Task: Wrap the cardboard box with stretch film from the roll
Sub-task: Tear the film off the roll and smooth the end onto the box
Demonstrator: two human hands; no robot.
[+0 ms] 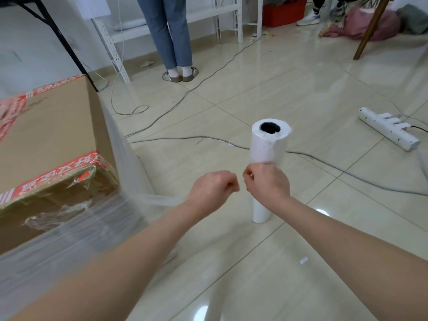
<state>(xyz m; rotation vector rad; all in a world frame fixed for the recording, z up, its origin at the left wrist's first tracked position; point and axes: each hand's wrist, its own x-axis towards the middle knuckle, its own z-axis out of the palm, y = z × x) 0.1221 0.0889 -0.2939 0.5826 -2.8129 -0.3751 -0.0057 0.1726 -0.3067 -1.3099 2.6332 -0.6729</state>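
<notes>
A large cardboard box (pixel 53 126) with red printed tape stands at the left, its sides covered in clear stretch film (pixel 129 172). A white roll of stretch film (pixel 268 144) stands upright on the floor in the middle. A twisted strand of film (pixel 159 200) runs from the box toward my hands. My left hand (pixel 212 188) is curled and grips this strand. My right hand (pixel 266 184) is curled in front of the roll and pinches film close to my left hand's knuckles. The roll's middle is hidden behind my right hand.
Grey cables (pixel 347 172) cross the tiled floor behind the roll. A white power strip (pixel 386 130) lies at the right. A person in jeans (pixel 171 31) stands at the back by white shelving (pixel 115 56). A black table leg (pixel 67 47) rises behind the box.
</notes>
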